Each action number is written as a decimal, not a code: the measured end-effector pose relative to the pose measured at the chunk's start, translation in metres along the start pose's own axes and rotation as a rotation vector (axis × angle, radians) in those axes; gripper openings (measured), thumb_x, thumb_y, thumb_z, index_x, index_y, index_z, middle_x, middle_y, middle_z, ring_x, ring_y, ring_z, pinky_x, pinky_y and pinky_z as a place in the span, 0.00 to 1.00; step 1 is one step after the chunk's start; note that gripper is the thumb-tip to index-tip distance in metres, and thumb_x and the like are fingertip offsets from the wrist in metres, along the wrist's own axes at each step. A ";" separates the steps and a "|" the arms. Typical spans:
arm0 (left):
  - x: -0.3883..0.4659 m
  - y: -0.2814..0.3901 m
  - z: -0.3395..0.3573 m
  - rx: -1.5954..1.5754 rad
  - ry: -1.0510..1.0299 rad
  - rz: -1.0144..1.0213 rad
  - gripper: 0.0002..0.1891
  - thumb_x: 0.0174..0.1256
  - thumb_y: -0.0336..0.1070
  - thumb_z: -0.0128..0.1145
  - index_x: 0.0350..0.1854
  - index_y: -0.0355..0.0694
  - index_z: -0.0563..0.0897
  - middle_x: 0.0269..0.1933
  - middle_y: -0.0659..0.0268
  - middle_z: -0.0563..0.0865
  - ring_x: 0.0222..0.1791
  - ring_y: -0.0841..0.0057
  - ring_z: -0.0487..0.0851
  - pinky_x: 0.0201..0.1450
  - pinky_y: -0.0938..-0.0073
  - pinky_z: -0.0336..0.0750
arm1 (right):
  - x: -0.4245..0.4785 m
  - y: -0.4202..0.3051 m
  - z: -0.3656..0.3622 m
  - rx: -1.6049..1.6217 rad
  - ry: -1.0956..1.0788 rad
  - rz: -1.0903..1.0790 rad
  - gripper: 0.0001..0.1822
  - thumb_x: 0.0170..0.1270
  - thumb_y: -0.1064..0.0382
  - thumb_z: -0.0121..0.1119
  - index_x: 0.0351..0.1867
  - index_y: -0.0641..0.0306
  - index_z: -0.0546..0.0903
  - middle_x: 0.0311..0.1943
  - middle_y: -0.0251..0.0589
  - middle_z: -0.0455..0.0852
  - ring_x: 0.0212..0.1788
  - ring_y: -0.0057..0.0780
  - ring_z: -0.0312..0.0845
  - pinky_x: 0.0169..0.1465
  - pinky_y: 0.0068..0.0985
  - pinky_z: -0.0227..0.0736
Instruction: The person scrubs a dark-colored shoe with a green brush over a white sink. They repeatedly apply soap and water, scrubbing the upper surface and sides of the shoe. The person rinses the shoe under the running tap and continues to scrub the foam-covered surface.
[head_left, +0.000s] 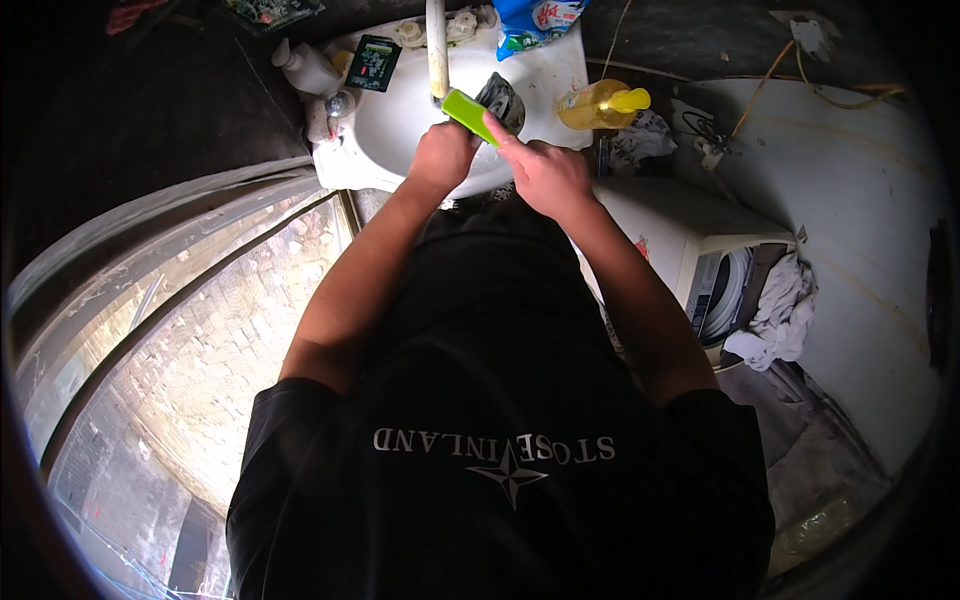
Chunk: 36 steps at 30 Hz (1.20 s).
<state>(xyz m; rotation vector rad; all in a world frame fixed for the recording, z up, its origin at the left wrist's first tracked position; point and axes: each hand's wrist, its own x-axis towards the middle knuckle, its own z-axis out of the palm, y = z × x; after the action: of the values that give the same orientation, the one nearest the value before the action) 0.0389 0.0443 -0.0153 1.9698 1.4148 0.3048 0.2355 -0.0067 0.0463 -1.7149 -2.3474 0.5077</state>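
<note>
My right hand grips a bright green brush, with the index finger stretched along its back. The brush slants over the white washbasin, close below the white tube that comes down from the top of the view. Under and behind the brush is a dark, shoe-like item with pale, foamy-looking streaks; its exact kind is unclear. Closed into a fist, my left hand is at the near edge of this item and seems to hold it. The brush hides part of that contact.
On the basin's rim are a white pump bottle, a dark green packet and a blue bag. A bottle of yellow liquid is at its right. Further right, a washing machine has white cloth beside its opening. A screened window is left.
</note>
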 end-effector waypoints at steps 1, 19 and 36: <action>0.000 0.000 -0.001 -0.010 0.014 -0.018 0.17 0.74 0.44 0.60 0.41 0.31 0.81 0.35 0.41 0.89 0.38 0.42 0.89 0.45 0.46 0.83 | 0.001 0.003 0.003 0.026 0.060 0.035 0.36 0.73 0.57 0.59 0.79 0.22 0.65 0.22 0.41 0.86 0.24 0.46 0.85 0.30 0.44 0.78; -0.022 -0.015 -0.018 -0.115 0.028 -0.025 0.16 0.71 0.42 0.65 0.38 0.29 0.82 0.32 0.38 0.85 0.38 0.38 0.84 0.42 0.46 0.78 | 0.028 0.005 -0.005 0.290 -0.170 0.529 0.27 0.79 0.46 0.54 0.77 0.19 0.68 0.34 0.51 0.90 0.37 0.53 0.88 0.43 0.44 0.80; -0.025 -0.043 -0.009 -0.249 0.127 -0.280 0.18 0.72 0.42 0.63 0.45 0.28 0.81 0.34 0.41 0.89 0.39 0.40 0.88 0.45 0.49 0.82 | 0.005 -0.021 0.031 -0.024 -0.236 0.165 0.33 0.75 0.57 0.58 0.79 0.23 0.66 0.22 0.47 0.86 0.26 0.48 0.86 0.33 0.44 0.79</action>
<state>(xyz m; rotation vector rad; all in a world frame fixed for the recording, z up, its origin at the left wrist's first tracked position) -0.0075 0.0331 -0.0317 1.5534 1.6256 0.4596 0.2046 -0.0124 0.0257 -1.9682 -2.3845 0.7507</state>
